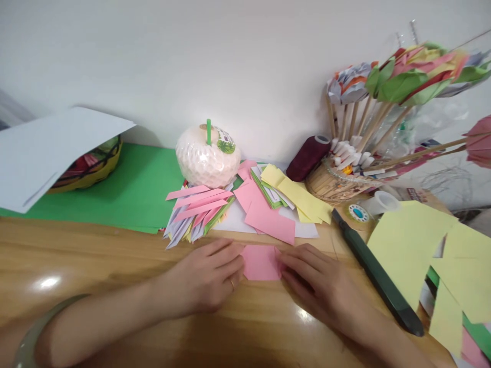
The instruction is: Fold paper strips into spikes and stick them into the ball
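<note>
Wooden tabletop [134, 260] bears a pink paper piece [262, 263], just in front of loose pink slips [270, 220]. Left hand [215, 278]: fingers closed on the piece's left end. Right hand [326, 281]: fingers pinching its right end.

Held pink paper [262, 262] partly hidden, white sheets [61, 148] cropped

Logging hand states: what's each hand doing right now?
Left hand: holding the pink paper by its left end.
Right hand: holding its right end.
</note>
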Action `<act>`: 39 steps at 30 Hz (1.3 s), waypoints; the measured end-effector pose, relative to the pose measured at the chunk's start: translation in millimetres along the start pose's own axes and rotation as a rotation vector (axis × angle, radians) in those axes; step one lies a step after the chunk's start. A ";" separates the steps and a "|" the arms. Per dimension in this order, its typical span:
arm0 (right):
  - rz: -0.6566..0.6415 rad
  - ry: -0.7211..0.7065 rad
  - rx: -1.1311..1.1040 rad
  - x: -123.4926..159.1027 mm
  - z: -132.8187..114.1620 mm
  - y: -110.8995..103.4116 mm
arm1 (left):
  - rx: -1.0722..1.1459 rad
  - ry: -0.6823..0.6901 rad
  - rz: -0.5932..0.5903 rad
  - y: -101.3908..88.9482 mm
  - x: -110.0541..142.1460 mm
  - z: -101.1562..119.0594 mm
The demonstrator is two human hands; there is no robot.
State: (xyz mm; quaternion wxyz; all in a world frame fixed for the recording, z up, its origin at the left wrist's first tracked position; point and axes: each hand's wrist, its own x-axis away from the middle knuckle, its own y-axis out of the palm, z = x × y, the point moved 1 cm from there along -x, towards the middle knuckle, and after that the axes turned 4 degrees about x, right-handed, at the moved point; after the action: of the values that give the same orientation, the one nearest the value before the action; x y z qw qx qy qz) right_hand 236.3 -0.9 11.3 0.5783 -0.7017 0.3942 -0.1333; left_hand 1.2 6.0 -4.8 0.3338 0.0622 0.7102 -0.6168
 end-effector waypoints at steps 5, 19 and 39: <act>0.005 0.110 -0.080 -0.1 0.9 2.5 | -0.024 0.033 -0.017 -1.5 -4.6 2.0; 0.017 0.010 -0.003 -0.6 -5.3 -2.9 | 0.086 -0.207 -0.050 0.8 -7.3 -0.4; 0.044 0.160 0.004 -1.4 -8.9 7.7 | 0.326 -0.446 -0.062 3.3 -9.4 -1.9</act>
State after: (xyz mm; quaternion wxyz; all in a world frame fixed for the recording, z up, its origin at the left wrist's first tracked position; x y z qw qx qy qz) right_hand 226.6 -6.4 7.3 0.5492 -0.6787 0.4543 -0.1769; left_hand 9.3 11.5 -2.3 0.4486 -0.0440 0.5120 -0.7312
